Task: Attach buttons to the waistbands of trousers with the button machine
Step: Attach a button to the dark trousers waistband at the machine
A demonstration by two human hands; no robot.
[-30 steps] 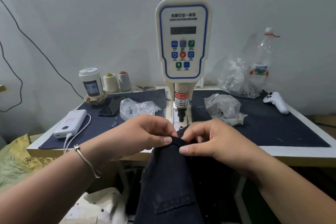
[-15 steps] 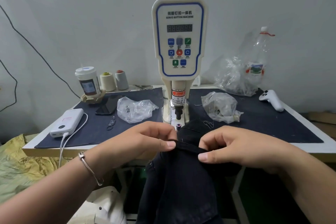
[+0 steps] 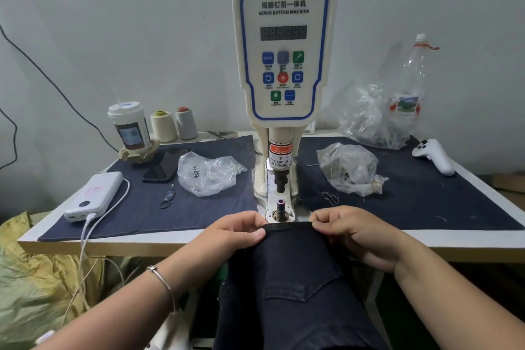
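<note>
Both hands held the trousers (image 3: pixel 295 278) at the machine (image 3: pixel 282 71)
Left hand (image 3: pixel 235 231) and right hand (image 3: pixel 355 233) pinched the waistband (image 3: pixel 288 226) taut at the desk (image 3: pixel 454 241) edge, just before the die (image 3: pixel 279 203)

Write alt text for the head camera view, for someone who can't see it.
Both hands, left hand and right hand, pinch the waistband of dark trousers just in front of a white button machine on a cloth-covered table.
</note>
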